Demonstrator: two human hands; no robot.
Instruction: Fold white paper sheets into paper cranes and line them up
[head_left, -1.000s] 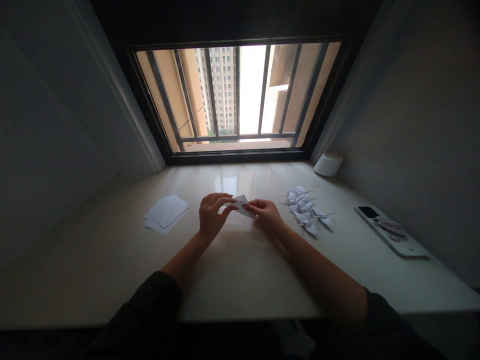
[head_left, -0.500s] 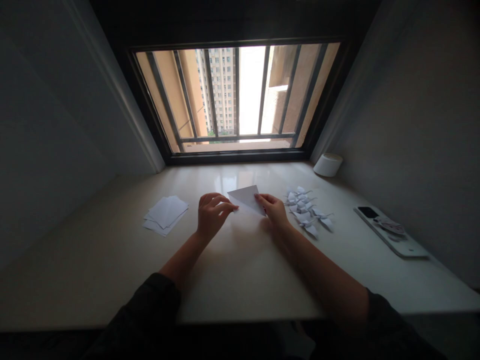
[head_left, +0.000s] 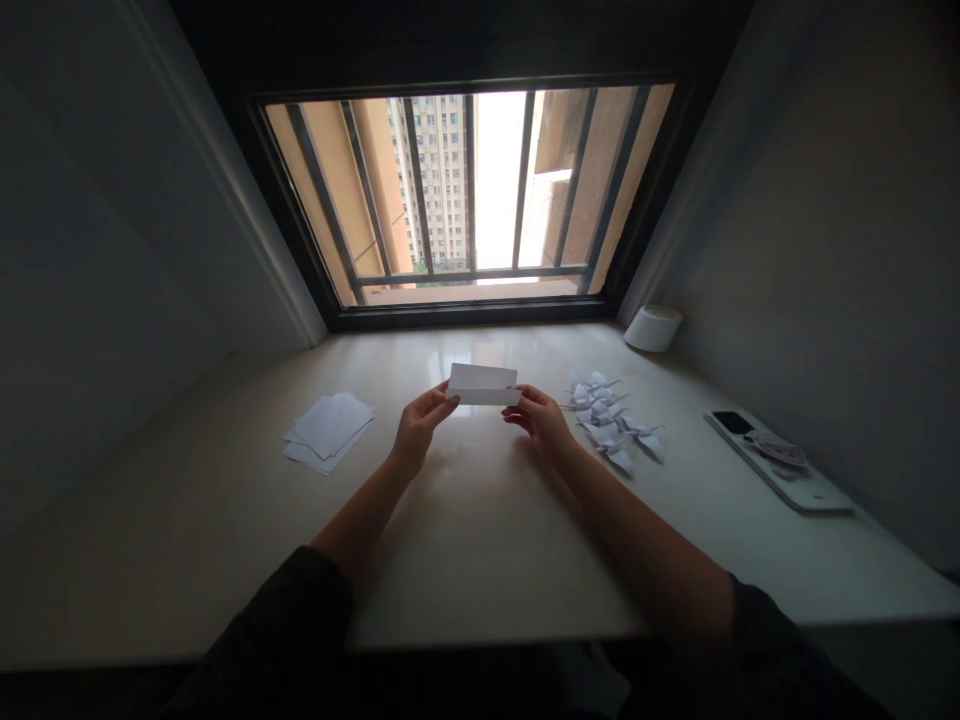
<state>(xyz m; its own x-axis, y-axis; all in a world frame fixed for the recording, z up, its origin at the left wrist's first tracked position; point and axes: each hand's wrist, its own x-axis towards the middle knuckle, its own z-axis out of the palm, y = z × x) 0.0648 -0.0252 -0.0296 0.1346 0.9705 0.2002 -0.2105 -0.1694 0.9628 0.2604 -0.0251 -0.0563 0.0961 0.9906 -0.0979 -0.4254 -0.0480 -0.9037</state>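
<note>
Head view, only one: left hand (head_left: 418, 430), just left of frame centre, pinches the left edge of a white paper sheet (head_left: 481, 382) between thumb and fingers; right hand (head_left: 546, 422), right of centre, pinches the right edge near its lower corner, other fingers loosely curled below. The sheet is mid-frame, held up over the pale countertop (head_left: 450, 560), below the window (head_left: 480, 200); it shows as a wide rectangle with a crease line running across and a narrow strip along the bottom. Progress, judged from how things lie: the sheet looks at an early folding stage, just flat panels and a crease, no shaped parts. Right of centre, a heap of folded paper pieces (head_left: 604, 412) with pointed tips and wing-like flaps looks done; they overlap, so no sure count. Left of centre, a loose stack of paper sheets (head_left: 330, 428) lies fanned and flat, apparently unfolded, so those look left to do; number unclear. Brands, labels, writing: none readable. The phone (head_left: 780, 465), right side of frame, lies back up with a round attachment and some printed decoration; a tiny mark near its lower end is too small to tell. White cylinder (head_left: 654, 328), right of the window's lower corner: no label visible. Paper: no lettering visible.
</note>
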